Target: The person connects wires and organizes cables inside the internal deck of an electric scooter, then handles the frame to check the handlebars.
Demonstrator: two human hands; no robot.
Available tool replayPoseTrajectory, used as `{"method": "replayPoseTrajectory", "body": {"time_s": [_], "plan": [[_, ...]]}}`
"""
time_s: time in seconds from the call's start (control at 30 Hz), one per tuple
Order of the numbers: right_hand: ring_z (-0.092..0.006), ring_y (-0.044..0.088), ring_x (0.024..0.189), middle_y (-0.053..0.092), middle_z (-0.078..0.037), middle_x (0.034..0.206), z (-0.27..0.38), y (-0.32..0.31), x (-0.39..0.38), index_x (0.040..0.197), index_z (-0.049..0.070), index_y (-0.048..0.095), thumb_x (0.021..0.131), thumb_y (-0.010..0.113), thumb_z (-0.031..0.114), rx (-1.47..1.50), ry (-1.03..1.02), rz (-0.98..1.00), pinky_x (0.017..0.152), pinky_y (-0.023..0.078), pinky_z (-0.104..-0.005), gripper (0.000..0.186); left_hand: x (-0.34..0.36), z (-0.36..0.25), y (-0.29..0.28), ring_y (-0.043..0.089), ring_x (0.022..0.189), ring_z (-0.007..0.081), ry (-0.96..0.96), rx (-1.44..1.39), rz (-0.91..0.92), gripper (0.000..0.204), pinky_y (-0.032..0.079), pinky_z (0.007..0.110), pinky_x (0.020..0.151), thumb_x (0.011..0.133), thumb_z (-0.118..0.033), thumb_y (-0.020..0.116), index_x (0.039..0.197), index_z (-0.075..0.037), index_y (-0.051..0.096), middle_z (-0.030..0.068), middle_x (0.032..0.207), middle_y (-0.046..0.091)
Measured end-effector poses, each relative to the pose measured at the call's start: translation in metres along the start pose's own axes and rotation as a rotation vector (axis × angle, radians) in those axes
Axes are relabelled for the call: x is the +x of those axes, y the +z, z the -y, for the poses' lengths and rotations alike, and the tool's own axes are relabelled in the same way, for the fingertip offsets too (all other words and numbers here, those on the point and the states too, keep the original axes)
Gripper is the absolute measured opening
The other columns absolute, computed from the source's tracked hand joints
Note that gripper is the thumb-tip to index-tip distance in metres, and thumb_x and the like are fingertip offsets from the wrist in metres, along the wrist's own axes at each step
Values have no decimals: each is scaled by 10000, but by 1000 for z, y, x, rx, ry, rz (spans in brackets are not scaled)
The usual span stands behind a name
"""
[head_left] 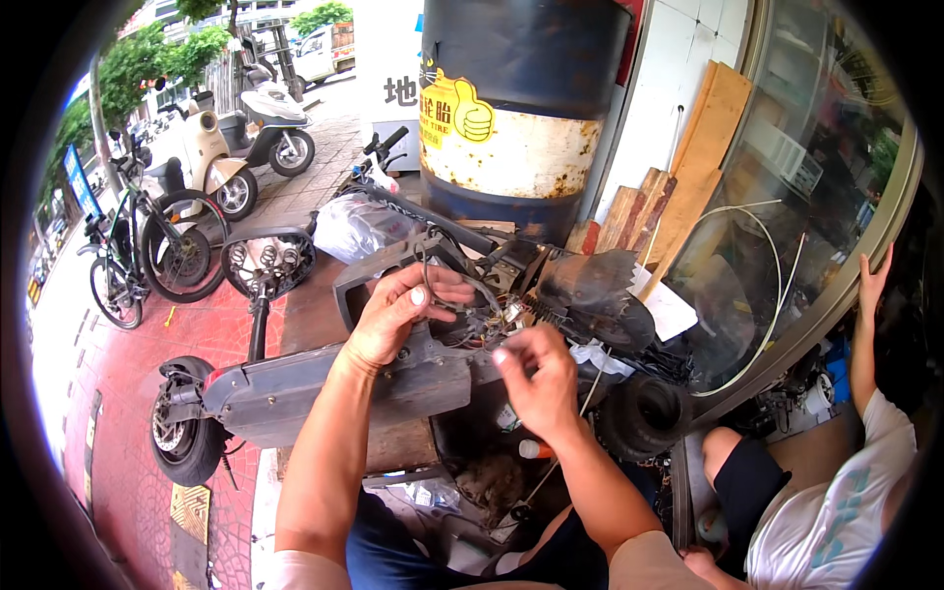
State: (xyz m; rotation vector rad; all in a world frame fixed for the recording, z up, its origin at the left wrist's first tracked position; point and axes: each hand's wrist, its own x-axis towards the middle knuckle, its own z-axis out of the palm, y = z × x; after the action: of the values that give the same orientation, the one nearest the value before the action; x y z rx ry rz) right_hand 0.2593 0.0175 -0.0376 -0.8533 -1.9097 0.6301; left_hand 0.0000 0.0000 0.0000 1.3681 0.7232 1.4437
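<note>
An electric scooter [324,391] with a dark, dirty body lies across the middle, its deck opened to show tangled wires [492,320] and connectors. My left hand [398,310] is over the opening, fingers curled around a thin dark wire. My right hand [536,379] is just right of the exposed connectors, thumb and fingers drawn together; what they hold, if anything, is too blurred to make out. The scooter's front wheel [177,428] is at the lower left.
A large rusty drum [511,157] stands behind, beside wooden planks [706,167] and a glass door [762,261]. Tires [634,418] lie right. Another person [816,501] sits at lower right, one hand on the doorframe. Bicycles [177,246] and parked scooters [226,147] stand left.
</note>
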Motion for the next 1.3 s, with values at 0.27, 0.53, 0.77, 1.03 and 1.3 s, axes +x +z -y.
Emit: {"method": "replayPoseTrajectory", "body": {"time_s": [0.27,0.53,0.77,1.03,1.3], "plan": [[-269,724,978,744,-132,1130,-34,-15,65,1241,27,716,957,738,51,36,-4,67,874,580,-374,286,5,2,7,725,1242,280,-12,174,-56,337,601,374,975,1006,-137,634,1267,68,698,198,1286,760],[-171,684,1129,757,-75,1194,-36,-59,60,1233,-5,728,991,671,86,434,214,291,1036,520,-348,264,5,-1,7,714,1278,287,-56,104,-66,442,585,375,1028,1012,-101,564,1396,97,655,236,1355,735],[-360,582,1352,671,-160,1382,-1,-33,60,1365,22,658,853,803,123,-29,-227,254,1166,441,-454,541,3,-2,1,736,1241,345,-58,26,-46,475,602,403,1013,997,-136,600,1392,123,641,251,1343,735],[-346,706,947,714,-147,1008,-16,-10,66,1131,32,742,832,881,193,44,-79,246,867,540,-444,368,6,-1,-1,759,1173,363,-45,-13,-18,466,606,414,1010,961,-186,639,1329,100,661,259,1330,732],[-86,641,896,750,-5,1010,-40,-11,52,1088,-18,751,942,828,106,352,169,290,839,526,-286,207,10,4,-3,774,1118,380,-97,-51,-59,296,630,441,971,918,-78,628,1170,67,686,287,1228,760]]}}
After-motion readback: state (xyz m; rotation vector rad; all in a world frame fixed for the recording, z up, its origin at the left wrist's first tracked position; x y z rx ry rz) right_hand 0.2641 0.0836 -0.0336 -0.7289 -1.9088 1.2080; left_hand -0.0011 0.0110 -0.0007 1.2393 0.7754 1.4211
